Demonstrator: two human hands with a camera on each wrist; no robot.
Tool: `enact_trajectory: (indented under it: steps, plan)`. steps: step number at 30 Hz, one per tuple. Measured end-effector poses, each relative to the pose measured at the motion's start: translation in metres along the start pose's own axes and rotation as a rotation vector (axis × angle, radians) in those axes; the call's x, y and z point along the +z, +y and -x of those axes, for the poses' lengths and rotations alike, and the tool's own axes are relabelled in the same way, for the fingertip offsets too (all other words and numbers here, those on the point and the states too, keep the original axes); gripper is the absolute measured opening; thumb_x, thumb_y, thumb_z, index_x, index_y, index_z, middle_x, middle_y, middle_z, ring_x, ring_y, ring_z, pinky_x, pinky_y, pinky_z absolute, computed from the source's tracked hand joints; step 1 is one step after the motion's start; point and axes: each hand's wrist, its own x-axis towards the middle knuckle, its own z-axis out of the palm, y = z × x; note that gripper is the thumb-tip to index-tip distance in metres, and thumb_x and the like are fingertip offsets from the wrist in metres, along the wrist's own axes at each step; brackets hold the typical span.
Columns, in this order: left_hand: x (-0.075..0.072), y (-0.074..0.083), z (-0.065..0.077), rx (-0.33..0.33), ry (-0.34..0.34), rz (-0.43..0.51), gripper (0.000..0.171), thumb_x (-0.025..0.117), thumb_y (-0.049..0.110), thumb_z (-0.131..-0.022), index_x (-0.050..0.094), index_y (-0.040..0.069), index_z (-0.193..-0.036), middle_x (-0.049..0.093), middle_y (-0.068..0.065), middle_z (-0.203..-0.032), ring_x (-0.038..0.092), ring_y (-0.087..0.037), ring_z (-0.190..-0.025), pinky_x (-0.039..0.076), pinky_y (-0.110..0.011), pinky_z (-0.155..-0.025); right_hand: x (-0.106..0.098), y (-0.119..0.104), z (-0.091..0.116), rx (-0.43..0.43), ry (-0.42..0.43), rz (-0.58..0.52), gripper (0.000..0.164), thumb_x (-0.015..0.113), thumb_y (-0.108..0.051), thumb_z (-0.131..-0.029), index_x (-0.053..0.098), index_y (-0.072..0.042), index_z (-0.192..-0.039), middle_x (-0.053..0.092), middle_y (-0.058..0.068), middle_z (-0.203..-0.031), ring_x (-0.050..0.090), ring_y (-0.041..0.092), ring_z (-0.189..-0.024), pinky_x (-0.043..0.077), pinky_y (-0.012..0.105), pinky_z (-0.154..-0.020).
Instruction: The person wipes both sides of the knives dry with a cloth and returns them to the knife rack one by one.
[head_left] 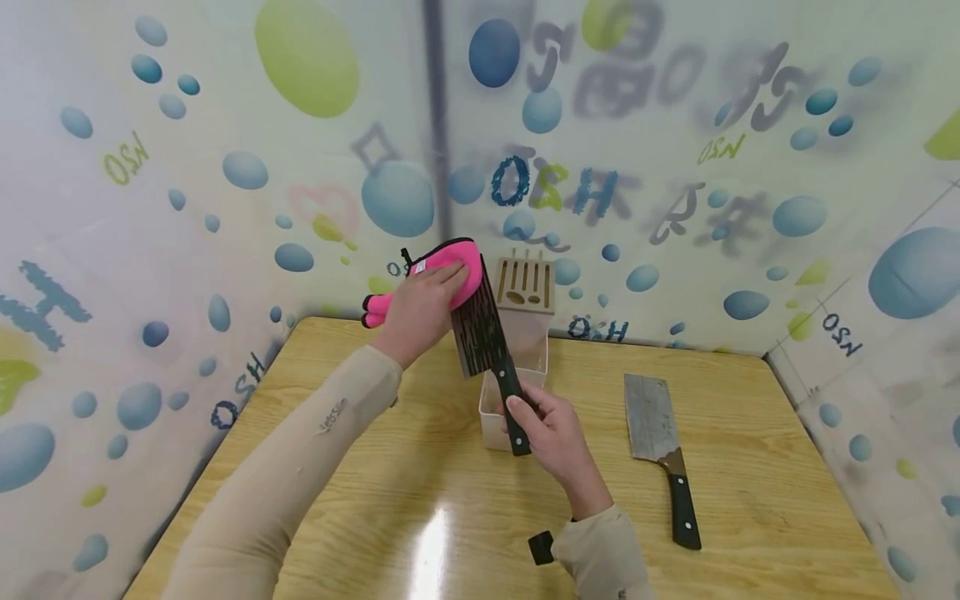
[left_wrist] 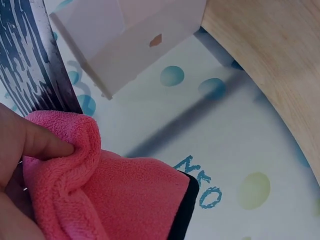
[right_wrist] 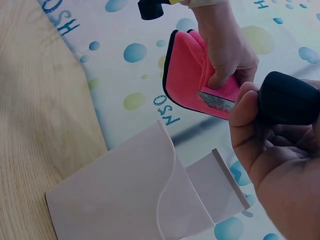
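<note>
My right hand [head_left: 555, 437] grips the black riveted handle of a kitchen knife [head_left: 480, 333], raised above the table. Dark streaks cover its broad blade, which points up and away. With my left hand [head_left: 422, 310] I hold a pink cloth [head_left: 472, 279] with black edging, folded over the far end of the blade. The left wrist view shows the thumb pressing into the folds of the cloth [left_wrist: 125, 190]; the blade's tip is hidden under it. In the right wrist view the handle's black butt [right_wrist: 287, 97] sticks out of my curled fingers.
A cleaver [head_left: 652, 417] with a black handle lies on the wooden table [head_left: 750, 467] at the right. Behind the raised knife stands a white knife holder [head_left: 525, 329] with a slotted tan top. Patterned walls [head_left: 660, 275] border the table at the back and sides.
</note>
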Motion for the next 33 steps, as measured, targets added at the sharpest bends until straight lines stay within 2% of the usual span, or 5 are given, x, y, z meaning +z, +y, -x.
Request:
enact_trajectory:
  steps: [6, 9, 18, 26, 33]
  plan:
    - [0.001, -0.006, 0.000, -0.038, -0.017, 0.000, 0.059, 0.067, -0.007, -0.086, 0.060, 0.002, -0.144, 0.063, -0.016, -0.143, 0.064, -0.035, -0.126, 0.051, -0.047, -0.108, 0.002, 0.001, 0.001, -0.011, 0.003, -0.009, 0.026, 0.055, -0.008, -0.107, 0.066, 0.010, -0.122, 0.067, 0.029, -0.094, 0.068, 0.024, -0.081, 0.057, 0.027, -0.076]
    - [0.002, -0.009, 0.001, -0.060, -0.026, -0.009, 0.059, 0.065, -0.008, -0.086, 0.060, 0.003, -0.144, 0.063, -0.015, -0.143, 0.064, -0.035, -0.126, 0.051, -0.048, -0.107, 0.002, 0.001, 0.001, -0.024, 0.003, -0.006, 0.026, 0.054, -0.009, -0.107, 0.066, 0.011, -0.121, 0.067, 0.025, -0.092, 0.067, 0.020, -0.079, 0.057, 0.027, -0.075]
    - [0.005, -0.016, 0.005, -0.107, -0.040, -0.006, 0.057, 0.063, -0.010, -0.087, 0.061, 0.002, -0.143, 0.063, -0.015, -0.143, 0.063, -0.034, -0.127, 0.052, -0.050, -0.105, 0.002, 0.000, 0.003, -0.036, 0.009, -0.007, 0.026, 0.052, -0.008, -0.108, 0.065, 0.010, -0.120, 0.067, 0.020, -0.090, 0.066, 0.020, -0.079, 0.056, 0.028, -0.074]
    - [0.007, -0.018, 0.010, -0.081, -0.042, -0.053, 0.059, 0.066, -0.008, -0.084, 0.060, 0.000, -0.143, 0.063, -0.016, -0.143, 0.065, -0.036, -0.124, 0.053, -0.050, -0.103, 0.002, 0.000, 0.004, -0.024, 0.022, -0.029, 0.025, 0.052, -0.008, -0.107, 0.067, 0.007, -0.121, 0.065, 0.033, -0.097, 0.067, 0.024, -0.080, 0.056, 0.028, -0.075]
    - [0.008, -0.010, 0.019, -0.031, -0.062, -0.136, 0.058, 0.063, -0.006, -0.088, 0.059, 0.003, -0.145, 0.061, -0.014, -0.146, 0.066, -0.034, -0.122, 0.056, -0.048, -0.100, 0.001, 0.001, 0.003, -0.004, 0.021, -0.045, 0.027, 0.051, -0.008, -0.108, 0.066, 0.010, -0.121, 0.065, 0.034, -0.098, 0.067, 0.026, -0.081, 0.055, 0.028, -0.074]
